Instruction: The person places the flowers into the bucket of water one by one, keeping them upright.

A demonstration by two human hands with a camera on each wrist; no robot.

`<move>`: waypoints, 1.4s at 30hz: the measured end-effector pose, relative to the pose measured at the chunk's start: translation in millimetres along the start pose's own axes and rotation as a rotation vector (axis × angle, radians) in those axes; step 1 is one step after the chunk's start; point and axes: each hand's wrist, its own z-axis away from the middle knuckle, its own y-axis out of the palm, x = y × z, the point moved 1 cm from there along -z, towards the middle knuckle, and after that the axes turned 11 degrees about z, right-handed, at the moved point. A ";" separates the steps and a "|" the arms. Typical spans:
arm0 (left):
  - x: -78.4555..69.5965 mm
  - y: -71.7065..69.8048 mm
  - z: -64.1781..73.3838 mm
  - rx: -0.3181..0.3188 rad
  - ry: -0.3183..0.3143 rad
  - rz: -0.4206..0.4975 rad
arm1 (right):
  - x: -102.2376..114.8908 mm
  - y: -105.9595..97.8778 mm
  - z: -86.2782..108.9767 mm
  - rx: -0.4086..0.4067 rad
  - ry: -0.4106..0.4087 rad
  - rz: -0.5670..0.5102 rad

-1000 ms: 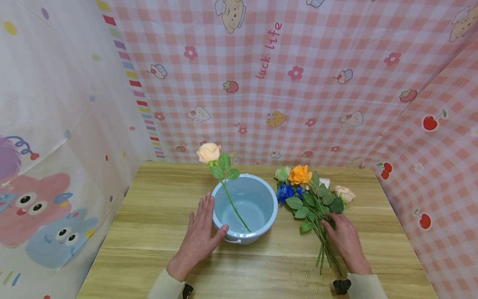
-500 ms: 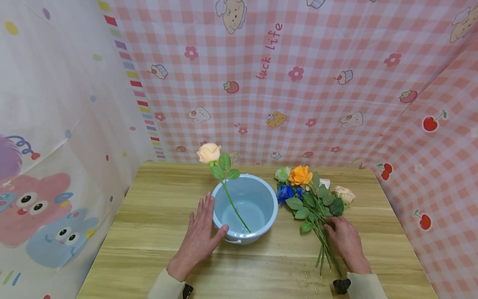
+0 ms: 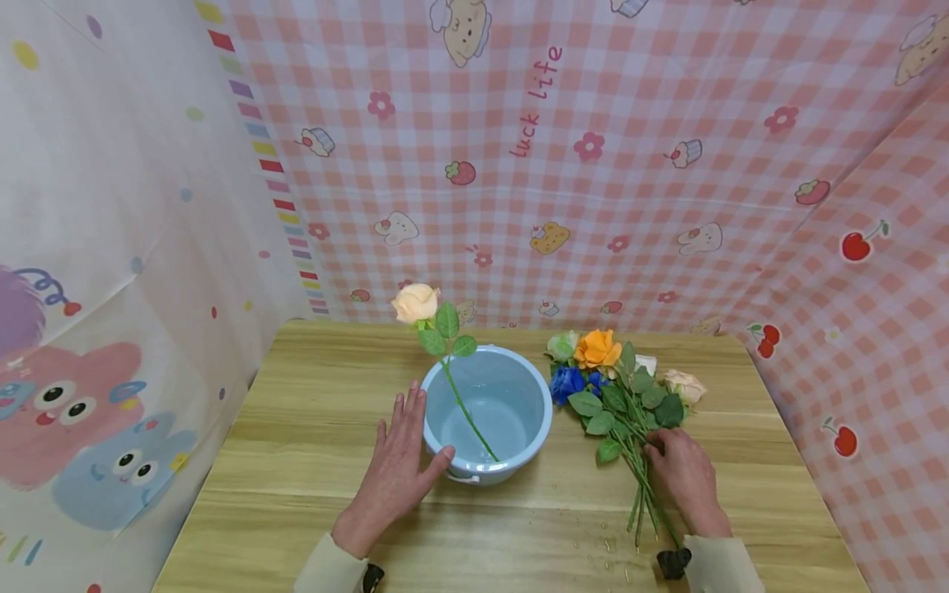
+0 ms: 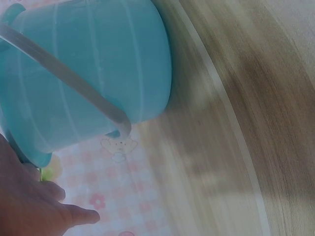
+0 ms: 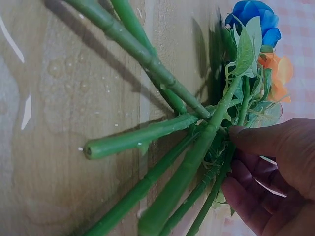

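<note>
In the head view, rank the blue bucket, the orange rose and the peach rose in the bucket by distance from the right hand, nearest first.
From the right hand:
1. Orange rose, top of the bunch beyond the fingers.
2. Blue bucket, at centre.
3. Peach rose, beyond the bucket's far-left rim.

The head view looks forward and down across the counter (image 3: pixel 296 461). The left wrist view sits close and low beside the blue bucket (image 4: pixel 88 73), tilted; the right wrist view is pressed near the flower stems (image 5: pixel 162 196), both also seen from above
</note>
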 end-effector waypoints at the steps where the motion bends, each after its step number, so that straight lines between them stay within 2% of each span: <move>1: 0.0 0.0 0.1 0.000 0.000 0.002 | 0.4 0.0 0.0 -0.003 0.002 0.002; 19: 2.3 1.0 0.7 -0.012 0.004 -0.011 | 11.0 -11.5 6.1 -0.066 0.046 -0.011; 32: 1.9 0.6 0.6 -0.005 0.006 -0.009 | 21.9 -21.3 10.9 -0.231 0.044 -0.039; 42: 1.1 0.6 0.1 -0.005 0.007 0.004 | 31.7 -30.5 13.6 -0.264 0.067 -0.084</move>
